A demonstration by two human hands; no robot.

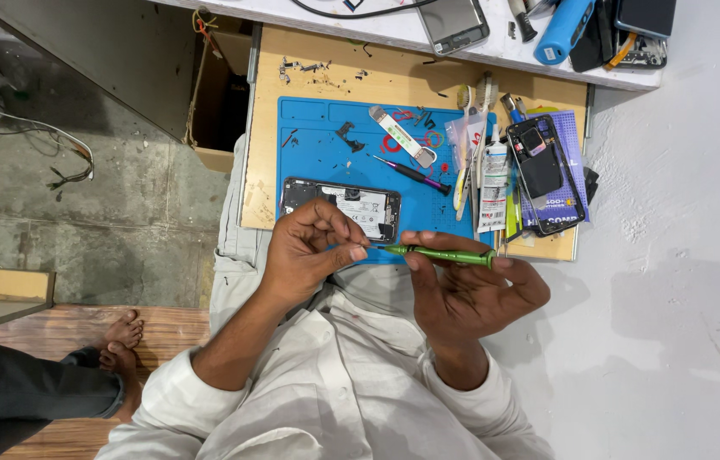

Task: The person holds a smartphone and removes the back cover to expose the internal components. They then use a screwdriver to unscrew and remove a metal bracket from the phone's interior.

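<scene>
My right hand (pixel 470 294) grips a green screwdriver (pixel 449 255), held level with its tip pointing left. The fingertips of my left hand (pixel 313 247) are pinched together right at that tip; whether a small part sits between them cannot be told. Both hands hover over the near edge of a blue work mat (pixel 326 145). An opened phone (pixel 341 204) with its battery and boards exposed lies on the mat just beyond my left hand.
On the mat lie a purple-tipped screwdriver (pixel 411 174), a white strip tool (pixel 401 135) and small parts. A glue tube (pixel 493 183), brushes and a second opened phone frame (pixel 545 175) sit at the right. Another person's bare feet (pixel 121 341) rest at lower left.
</scene>
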